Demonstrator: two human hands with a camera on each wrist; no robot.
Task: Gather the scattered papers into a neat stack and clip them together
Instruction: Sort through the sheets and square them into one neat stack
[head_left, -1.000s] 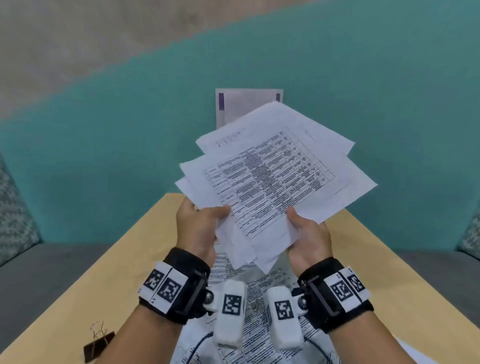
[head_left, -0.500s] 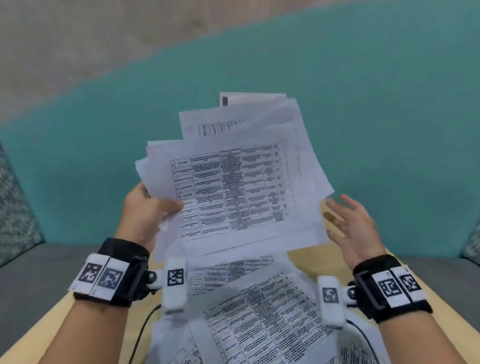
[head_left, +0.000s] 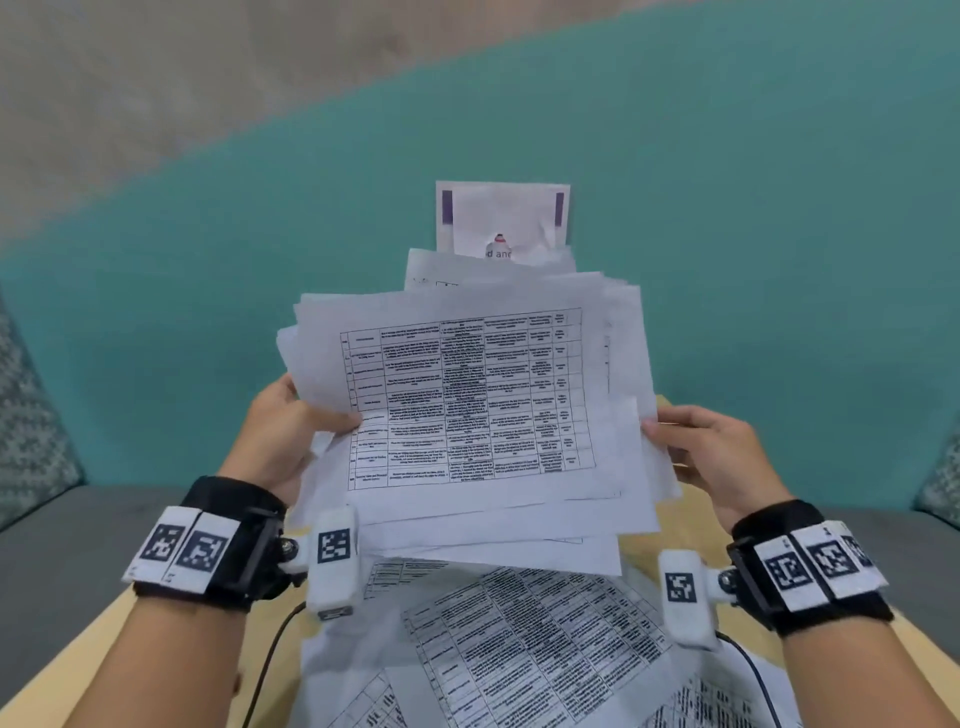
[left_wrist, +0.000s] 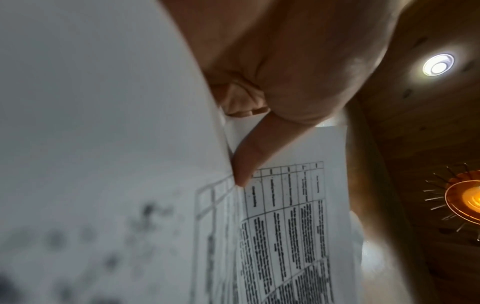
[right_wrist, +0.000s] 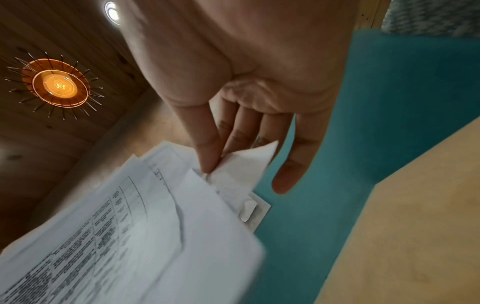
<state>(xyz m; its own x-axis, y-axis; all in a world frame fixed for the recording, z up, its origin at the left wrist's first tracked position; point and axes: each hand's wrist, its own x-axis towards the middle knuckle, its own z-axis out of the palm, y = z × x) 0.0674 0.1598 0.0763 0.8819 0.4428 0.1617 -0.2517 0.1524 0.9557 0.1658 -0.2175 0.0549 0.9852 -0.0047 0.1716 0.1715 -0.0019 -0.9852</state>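
Note:
A loose bundle of white papers printed with tables is raised above the table, its sheets fanned and uneven at the edges. My left hand grips its left edge, thumb on the top sheet and fingers behind. My right hand pinches the right edge. In the left wrist view the thumb presses on the printed sheet. The right wrist view has the thumb against the papers with fingers behind them. More printed sheets lie scattered on the table below. No clip is in view.
The light wooden table runs under my forearms. Grey bench seats flank it, backed by a teal wall. A white notice with purple bars hangs on that wall behind the bundle.
The bundle was held at its bottom by both hands. The right hand let go and opened, the left shifted to the left edge, and now the right hand has taken the right edge.

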